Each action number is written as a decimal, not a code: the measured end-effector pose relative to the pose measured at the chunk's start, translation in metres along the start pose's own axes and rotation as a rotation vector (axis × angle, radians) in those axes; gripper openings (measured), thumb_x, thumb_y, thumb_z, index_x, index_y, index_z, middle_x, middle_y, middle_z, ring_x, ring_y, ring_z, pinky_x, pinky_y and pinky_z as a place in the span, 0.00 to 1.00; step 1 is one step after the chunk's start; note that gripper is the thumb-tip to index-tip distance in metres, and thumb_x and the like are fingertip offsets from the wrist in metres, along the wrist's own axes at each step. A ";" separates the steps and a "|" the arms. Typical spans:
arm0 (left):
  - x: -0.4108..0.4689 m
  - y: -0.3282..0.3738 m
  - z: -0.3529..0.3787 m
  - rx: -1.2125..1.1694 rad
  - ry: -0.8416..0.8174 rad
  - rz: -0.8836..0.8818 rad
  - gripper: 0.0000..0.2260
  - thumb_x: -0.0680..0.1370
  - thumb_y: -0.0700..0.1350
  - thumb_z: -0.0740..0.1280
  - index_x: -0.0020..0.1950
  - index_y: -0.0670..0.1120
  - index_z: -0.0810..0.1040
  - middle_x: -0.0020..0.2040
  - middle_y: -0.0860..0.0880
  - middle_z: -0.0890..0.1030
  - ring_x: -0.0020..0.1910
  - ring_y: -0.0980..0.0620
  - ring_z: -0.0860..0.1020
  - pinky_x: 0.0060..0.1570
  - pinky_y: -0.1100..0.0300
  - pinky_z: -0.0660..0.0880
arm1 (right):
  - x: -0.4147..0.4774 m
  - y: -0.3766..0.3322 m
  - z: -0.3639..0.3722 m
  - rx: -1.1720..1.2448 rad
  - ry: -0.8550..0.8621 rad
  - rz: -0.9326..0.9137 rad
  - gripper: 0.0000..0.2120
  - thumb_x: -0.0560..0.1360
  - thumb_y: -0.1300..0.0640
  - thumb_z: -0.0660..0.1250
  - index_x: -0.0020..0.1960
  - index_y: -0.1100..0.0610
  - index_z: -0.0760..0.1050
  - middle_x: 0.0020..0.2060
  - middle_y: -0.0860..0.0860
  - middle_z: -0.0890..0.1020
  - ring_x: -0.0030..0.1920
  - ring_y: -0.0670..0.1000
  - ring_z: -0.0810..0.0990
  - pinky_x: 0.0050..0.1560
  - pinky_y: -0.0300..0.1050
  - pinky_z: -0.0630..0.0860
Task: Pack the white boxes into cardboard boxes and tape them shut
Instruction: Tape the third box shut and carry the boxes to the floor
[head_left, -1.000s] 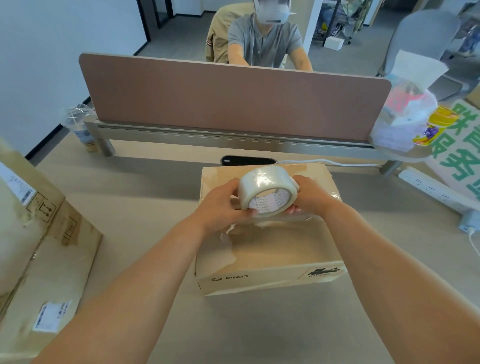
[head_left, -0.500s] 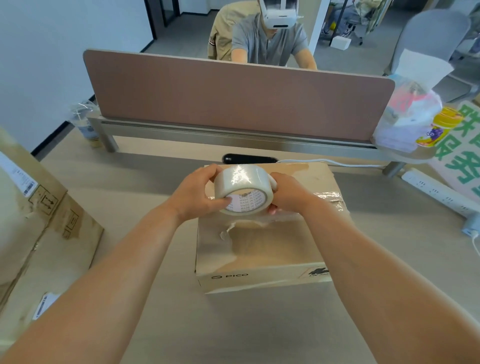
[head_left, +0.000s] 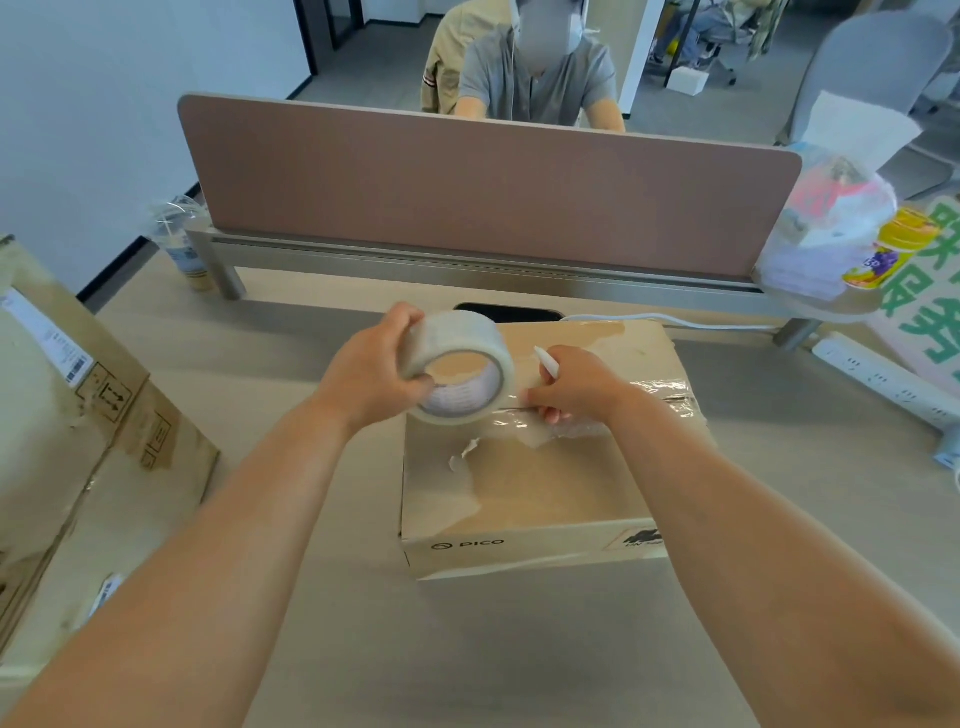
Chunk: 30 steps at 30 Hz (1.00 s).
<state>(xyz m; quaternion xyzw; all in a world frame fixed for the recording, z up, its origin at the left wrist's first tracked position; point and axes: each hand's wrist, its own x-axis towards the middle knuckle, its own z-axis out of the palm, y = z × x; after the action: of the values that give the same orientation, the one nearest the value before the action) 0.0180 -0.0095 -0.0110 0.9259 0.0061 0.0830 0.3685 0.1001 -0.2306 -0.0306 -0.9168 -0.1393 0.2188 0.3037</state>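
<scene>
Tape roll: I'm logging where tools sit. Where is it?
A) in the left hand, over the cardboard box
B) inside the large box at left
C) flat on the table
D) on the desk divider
A: the left hand grips the tape roll above the cardboard box; the right hand holds a thin white tool.

Bright, even daylight—soft shadows, bowed edges, perhaps slight motion blur.
</scene>
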 end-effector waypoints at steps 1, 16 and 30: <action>-0.001 -0.006 -0.007 0.012 0.014 -0.004 0.20 0.61 0.46 0.65 0.53 0.48 0.69 0.41 0.49 0.79 0.40 0.44 0.76 0.42 0.52 0.74 | 0.000 -0.001 0.000 0.001 0.005 0.006 0.16 0.71 0.58 0.71 0.38 0.55 0.63 0.26 0.50 0.79 0.26 0.48 0.75 0.35 0.41 0.72; -0.012 -0.018 0.001 -0.453 -0.135 -0.091 0.26 0.59 0.55 0.77 0.52 0.59 0.69 0.50 0.56 0.78 0.49 0.57 0.78 0.47 0.65 0.76 | 0.004 -0.042 0.016 0.057 -0.219 0.043 0.07 0.74 0.63 0.60 0.45 0.62 0.77 0.28 0.54 0.79 0.26 0.46 0.76 0.32 0.35 0.75; -0.011 -0.044 -0.034 0.015 -0.037 -0.001 0.12 0.69 0.39 0.69 0.47 0.48 0.70 0.40 0.47 0.78 0.42 0.42 0.77 0.41 0.51 0.73 | 0.004 -0.053 0.026 -0.050 -0.022 0.084 0.08 0.72 0.65 0.60 0.34 0.60 0.71 0.28 0.56 0.80 0.24 0.50 0.76 0.32 0.41 0.75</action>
<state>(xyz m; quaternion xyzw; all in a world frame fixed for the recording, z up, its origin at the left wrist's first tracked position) 0.0036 0.0448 -0.0187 0.9301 0.0004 0.0658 0.3614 0.0847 -0.1746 -0.0175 -0.9267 -0.1095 0.2377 0.2695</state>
